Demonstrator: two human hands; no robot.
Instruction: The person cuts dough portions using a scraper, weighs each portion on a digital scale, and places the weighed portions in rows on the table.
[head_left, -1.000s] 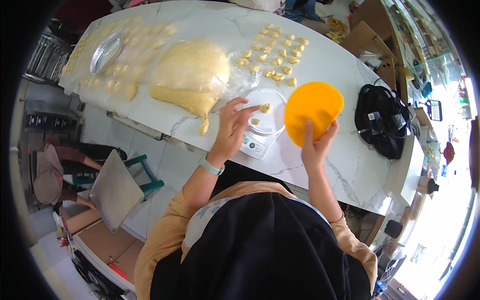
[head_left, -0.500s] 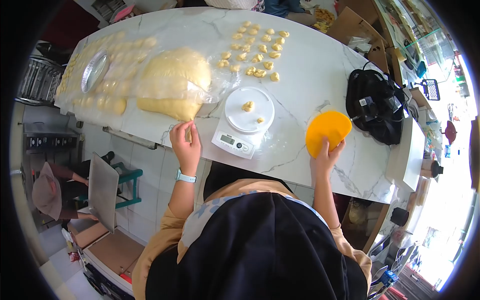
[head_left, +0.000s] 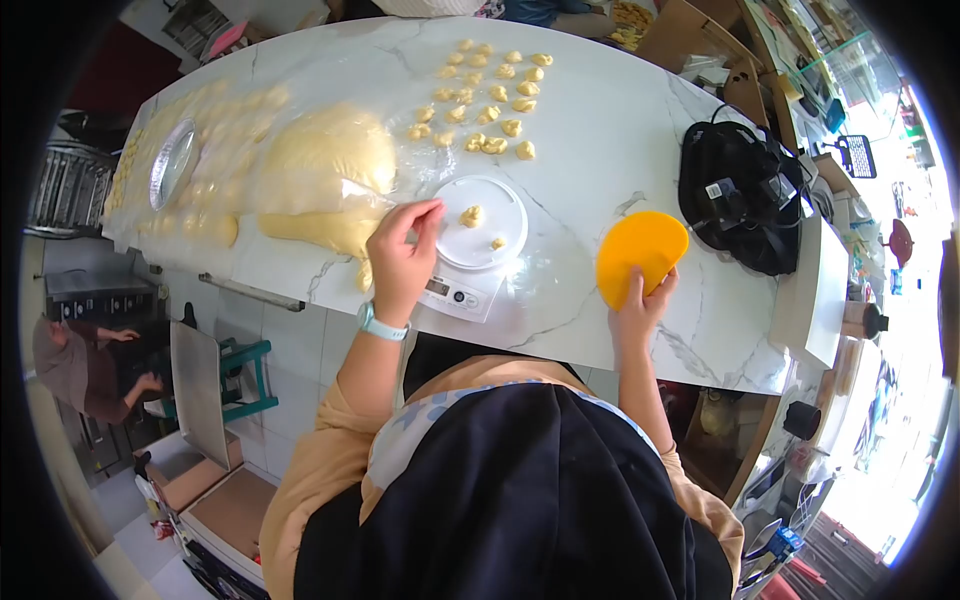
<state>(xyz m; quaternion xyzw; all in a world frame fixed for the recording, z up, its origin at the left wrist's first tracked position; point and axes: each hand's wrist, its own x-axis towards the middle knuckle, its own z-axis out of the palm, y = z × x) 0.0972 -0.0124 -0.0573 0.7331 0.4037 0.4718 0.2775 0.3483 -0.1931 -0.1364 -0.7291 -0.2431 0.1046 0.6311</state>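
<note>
My left hand (head_left: pixel 403 258) is beside the white kitchen scale (head_left: pixel 497 203), thumb and fingertips pinched at the left rim of its pan. Whatever is between the fingertips is too small to make out. Two pieces of dough sit on the pan, a larger lump (head_left: pixel 471 216) and a tiny bit (head_left: pixel 498 243). My wrist partly covers the scale's display. Left of the hand lies a big mass of dough (head_left: pixel 325 155) partly under clear plastic, with a strip of dough (head_left: pixel 364 274) hanging at the table's edge. My right hand (head_left: pixel 641 308) grips a yellow dough scraper (head_left: pixel 643 252) above the table.
Several small dough pieces (head_left: pixel 488 115) lie in rows at the back. Plastic-covered dough balls (head_left: pixel 222 232) and a foil tray (head_left: pixel 174 165) are at left. A black bag (head_left: pixel 735 200) stands at right. Another person (head_left: pixel 85 365) is at lower left near a metal sheet (head_left: pixel 199 390).
My left hand has moved right from the big dough's edge to the scale pan. My right hand still holds the scraper. The other person at lower left has leaned away from the metal sheet.
</note>
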